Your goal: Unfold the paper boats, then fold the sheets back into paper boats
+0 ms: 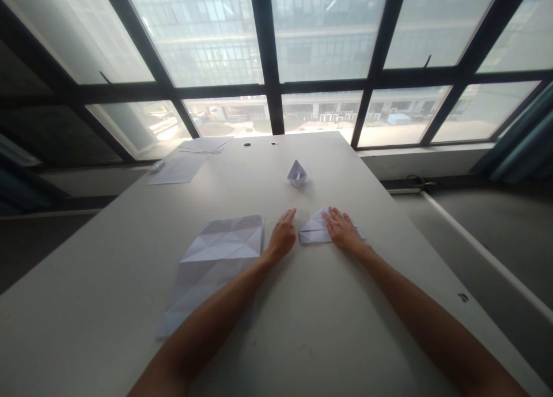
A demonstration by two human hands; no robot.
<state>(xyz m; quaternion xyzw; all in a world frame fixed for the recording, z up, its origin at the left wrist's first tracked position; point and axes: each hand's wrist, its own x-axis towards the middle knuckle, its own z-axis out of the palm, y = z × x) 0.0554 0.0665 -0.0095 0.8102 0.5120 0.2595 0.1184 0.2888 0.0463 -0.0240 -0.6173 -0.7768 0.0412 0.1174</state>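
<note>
A folded sheet of white paper (314, 231), with a peaked top and a band along its lower edge, lies flat on the white table. My right hand (341, 229) rests on its right part, fingers stretched out and pressed down, hiding some of the folds. Just left of that paper is my left hand (283, 235), held low over the table with its index finger extended and nothing visible in it; some of its fingers are hidden. Under and beside my left forearm spreads a creased, unfolded sheet (216, 256). Farther back stands a small folded paper boat (297, 174).
At the table's far left lie flat paper sheets (173, 171) and a small crumpled clear item (156, 167). Two round holes pierce the far tabletop (259, 155). A small dark mark (463, 297) sits near the right edge. Large windows rise behind.
</note>
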